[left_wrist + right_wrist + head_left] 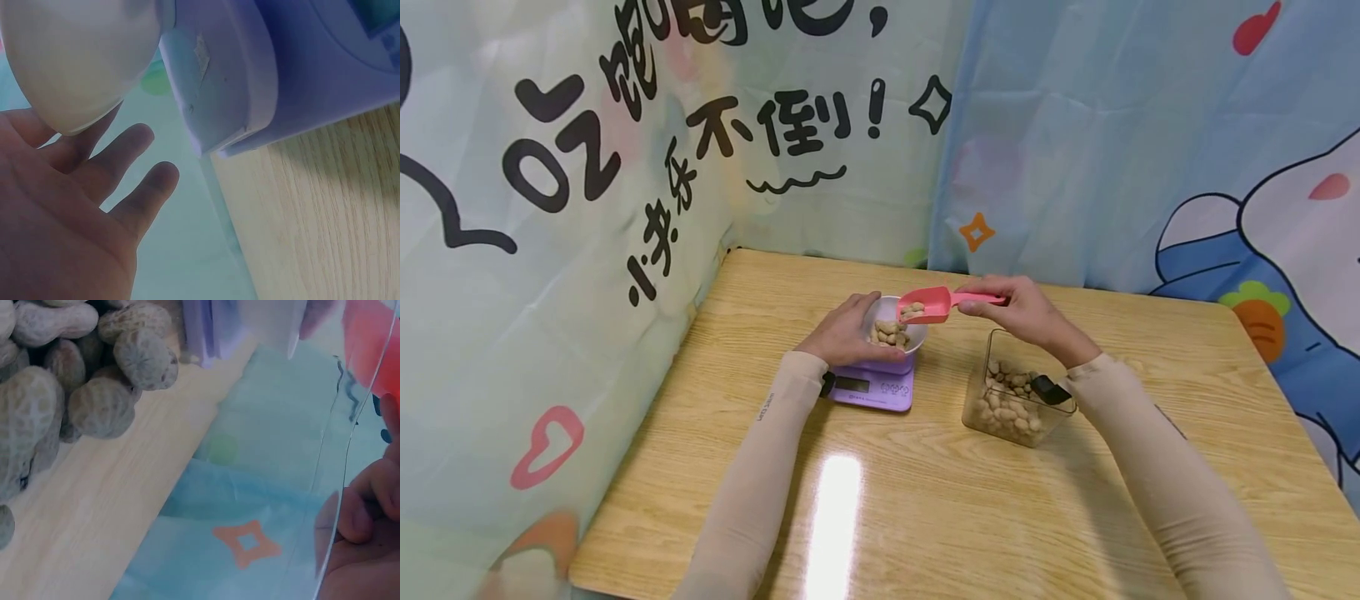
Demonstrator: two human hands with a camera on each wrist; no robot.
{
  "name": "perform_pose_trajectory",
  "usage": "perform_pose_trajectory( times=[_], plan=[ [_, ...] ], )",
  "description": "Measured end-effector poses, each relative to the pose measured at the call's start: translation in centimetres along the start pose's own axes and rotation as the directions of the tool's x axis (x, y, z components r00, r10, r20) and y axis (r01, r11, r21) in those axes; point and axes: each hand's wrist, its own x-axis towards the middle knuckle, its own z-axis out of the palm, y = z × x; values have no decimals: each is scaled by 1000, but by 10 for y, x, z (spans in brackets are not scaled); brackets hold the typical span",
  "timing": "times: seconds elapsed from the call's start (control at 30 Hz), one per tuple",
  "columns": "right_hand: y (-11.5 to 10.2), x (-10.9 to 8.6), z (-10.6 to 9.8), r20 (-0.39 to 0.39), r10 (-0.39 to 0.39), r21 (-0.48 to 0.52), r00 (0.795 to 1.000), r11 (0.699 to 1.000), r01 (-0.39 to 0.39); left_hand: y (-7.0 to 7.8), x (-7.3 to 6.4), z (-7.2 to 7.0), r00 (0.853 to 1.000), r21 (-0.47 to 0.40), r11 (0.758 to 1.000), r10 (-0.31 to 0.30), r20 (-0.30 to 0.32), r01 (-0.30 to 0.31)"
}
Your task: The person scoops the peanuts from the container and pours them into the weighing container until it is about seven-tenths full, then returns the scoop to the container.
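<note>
My right hand (1018,308) grips the handle of a red scoop (928,307) with a few peanuts (913,310) in it. The scoop's front edge overlaps the rim of a white bowl (917,335), which holds several unshelled peanuts (889,333). The bowl is over a purple kitchen scale (891,393). My left hand (847,332) holds the bowl from the left, fingers at its far side and thumb at its near side. In the left wrist view, two fingers (140,187) of this hand spread below the bowl (81,56).
A clear plastic container (973,408) of peanuts stands right of the scale, under my right forearm. Its transparent wall crosses the right wrist view. Printed cloth walls (850,217) enclose the wooden table (940,508) at the back and left.
</note>
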Motion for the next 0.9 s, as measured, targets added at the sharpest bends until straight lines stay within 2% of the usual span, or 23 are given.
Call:
perform_pose_trajectory(
  times=[0.2, 0.47, 0.67, 0.9],
  plan=[
    [-4, 0, -1, 92, 28, -126, 995, 992, -17, 1, 1, 0, 1000, 5, 1000, -1, 0, 1],
    [-21, 4, -5, 168, -59, -276, 984, 955, 105, 3, 0, 0, 1000, 8, 1000, -3, -10, 3],
    [-26, 3, -8, 184, -62, -301, 981, 947, 116, 4, -1, 1, 1000, 7, 1000, -1, -13, 1],
    [-22, -5, -10, 131, -32, -271, 991, 960, 67, 4, -2, 2, 1000, -14, 1000, -2, -13, 2]
  ],
)
